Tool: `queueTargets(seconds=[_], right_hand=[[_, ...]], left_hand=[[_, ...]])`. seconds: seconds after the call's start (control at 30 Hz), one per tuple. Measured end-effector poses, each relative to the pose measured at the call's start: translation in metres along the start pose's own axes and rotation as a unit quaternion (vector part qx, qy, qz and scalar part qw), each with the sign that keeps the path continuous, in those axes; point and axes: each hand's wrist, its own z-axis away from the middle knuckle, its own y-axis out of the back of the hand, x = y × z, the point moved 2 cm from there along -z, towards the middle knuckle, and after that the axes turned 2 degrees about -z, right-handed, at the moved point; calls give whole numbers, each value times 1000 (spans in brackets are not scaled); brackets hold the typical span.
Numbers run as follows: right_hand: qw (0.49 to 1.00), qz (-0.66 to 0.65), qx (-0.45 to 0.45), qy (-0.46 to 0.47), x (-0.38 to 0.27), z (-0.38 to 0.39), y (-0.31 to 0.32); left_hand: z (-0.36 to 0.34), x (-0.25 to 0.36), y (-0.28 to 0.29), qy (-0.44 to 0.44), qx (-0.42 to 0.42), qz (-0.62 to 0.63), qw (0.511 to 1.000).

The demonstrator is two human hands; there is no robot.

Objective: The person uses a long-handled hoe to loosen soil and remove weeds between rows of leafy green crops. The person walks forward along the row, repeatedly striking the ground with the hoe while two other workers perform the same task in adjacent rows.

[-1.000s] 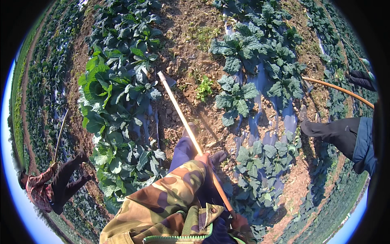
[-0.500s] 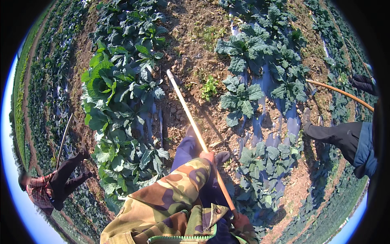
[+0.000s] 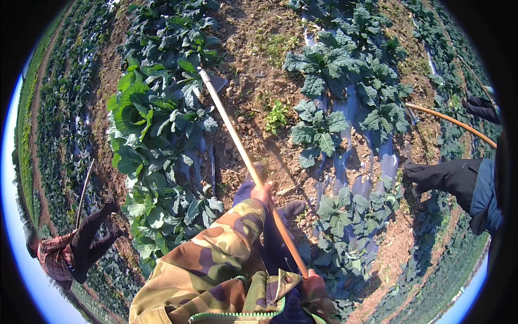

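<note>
1. Your left hand (image 3: 263, 193) is closed around the wooden hoe handle (image 3: 237, 144) midway along, steering it.
2. Your right hand (image 3: 313, 281) grips the handle's near end by your camouflage jacket (image 3: 216, 259), giving leverage.
3. The hoe blade (image 3: 217, 82) sits far out on bare soil (image 3: 253, 54) beside the cabbage row (image 3: 151, 124), so the leaves stay clear.

Open field in strong sunlight, hard shadows. Bare brown soil path (image 3: 253, 70) runs between rows of leafy green plants (image 3: 156, 124), blue-grey plastic mulch (image 3: 345, 162) beneath those on the right. Further crop rows curve off left. Blue sky (image 3: 21, 270) at the rim.
</note>
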Motion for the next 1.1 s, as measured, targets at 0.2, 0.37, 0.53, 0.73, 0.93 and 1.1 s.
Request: queueTargets(seconds=[0.2,0.37,0.53,0.73,0.93,1.1], right_hand=[[998,15,-64,22,38,8,-20],[981,85,-165,-56,82,27,-27],[997,-11,-69,-12,37,14,-8],[998,-50,23,9,-24,-28,-1],[996,0,-76,45,43,-17,-44],[983,31,-167,-73,94,18,-52]], left_hand=[[17,-34,5,84,46,-139,986],[36,-70,-8,97,34,-107,989],[29,-34,-20,31,40,-94,994],[-37,28,-37,-131,-6,-152,980],[-29,-65,-16,-32,91,-219,971],[29,-93,-5,66,-12,-267,961]])
